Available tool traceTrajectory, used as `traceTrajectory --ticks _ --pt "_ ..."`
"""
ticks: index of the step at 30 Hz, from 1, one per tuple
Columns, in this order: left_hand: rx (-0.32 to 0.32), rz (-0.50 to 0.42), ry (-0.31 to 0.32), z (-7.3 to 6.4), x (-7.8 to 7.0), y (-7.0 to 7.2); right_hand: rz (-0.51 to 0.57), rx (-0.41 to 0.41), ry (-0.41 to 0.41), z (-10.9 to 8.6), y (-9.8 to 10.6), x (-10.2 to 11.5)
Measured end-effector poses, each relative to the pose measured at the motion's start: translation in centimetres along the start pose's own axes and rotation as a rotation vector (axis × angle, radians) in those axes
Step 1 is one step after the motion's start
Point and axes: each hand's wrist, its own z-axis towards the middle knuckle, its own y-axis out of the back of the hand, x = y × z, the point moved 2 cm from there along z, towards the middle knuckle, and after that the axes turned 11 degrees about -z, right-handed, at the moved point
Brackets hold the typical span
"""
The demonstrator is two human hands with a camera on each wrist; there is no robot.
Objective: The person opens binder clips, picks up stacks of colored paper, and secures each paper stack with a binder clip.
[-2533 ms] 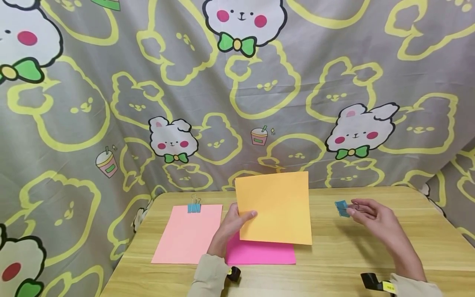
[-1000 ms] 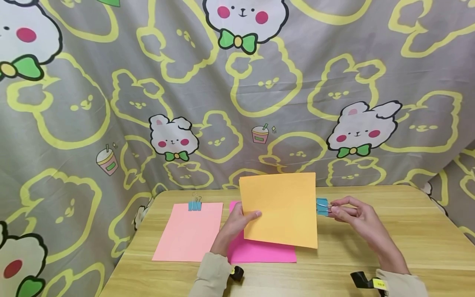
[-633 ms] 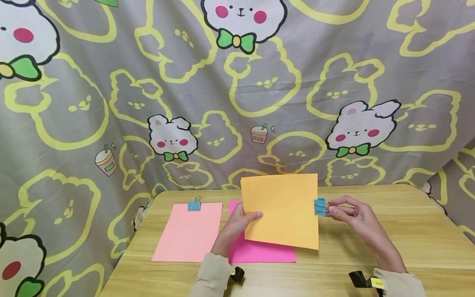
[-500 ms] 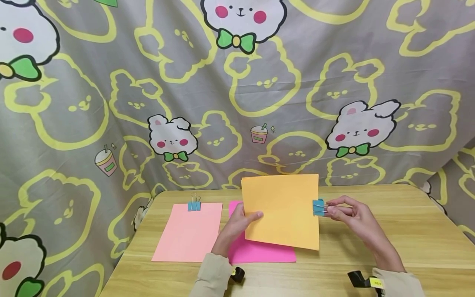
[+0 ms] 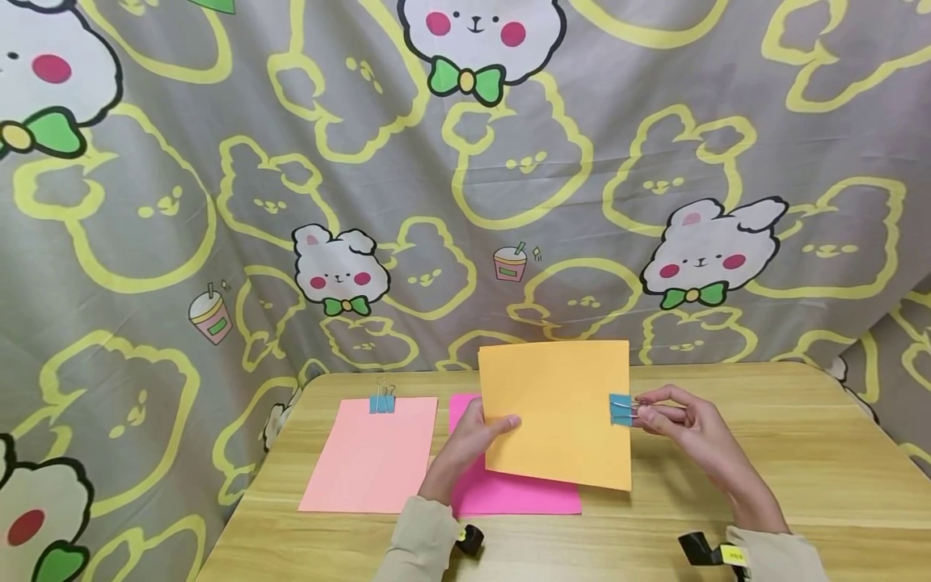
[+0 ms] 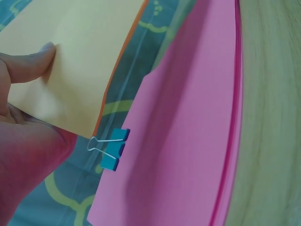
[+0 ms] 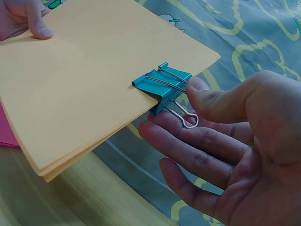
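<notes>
My left hand grips the left edge of an orange paper stack, thumb on the front face. The stack is held up and tilted above the table. At its right edge sits a blue binder clip with its mouth over the sheets. My right hand pinches that clip's wire handles. In the right wrist view, the thumb touches the upper wire handle, while the fingers lie beneath the lower wire loop. The loose sheet edges show below the clip.
Light pink paper lies on the wooden table at left, a second blue binder clip on its far edge. Magenta paper lies partly hidden under the raised stack. A patterned curtain hangs behind.
My right hand has moved left with the binder clip, from apart from the stack to over its right edge. The orange stack has shifted slightly right in my left hand.
</notes>
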Motion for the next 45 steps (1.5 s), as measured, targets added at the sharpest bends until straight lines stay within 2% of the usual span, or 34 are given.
traceTrajectory --ticks 12,23,29,33,39,45 --pt "-0.014 -0.028 0.009 0.1 0.1 -0.2 -0.01 -0.024 -0.019 0.1 0.0 0.1" --pt "0.023 -0.032 0.016 0.2 0.4 0.0 0.035 -0.011 -0.084 0.0 0.0 0.1" --pt "0.066 -0.066 0.032 0.3 0.6 0.4 0.1 -0.016 -0.055 0.0 -0.1 0.3" --pt "0.038 -0.073 0.049 0.5 0.7 0.7 0.12 -0.032 -0.035 -0.1 0.1 0.6" --pt "0.011 -0.075 0.044 0.1 -0.1 1.1 0.057 -0.029 -0.028 -0.3 0.6 1.0" --pt "0.041 0.018 0.062 -0.4 -1.1 1.1 0.005 -0.006 -0.019 -0.7 1.4 1.0"
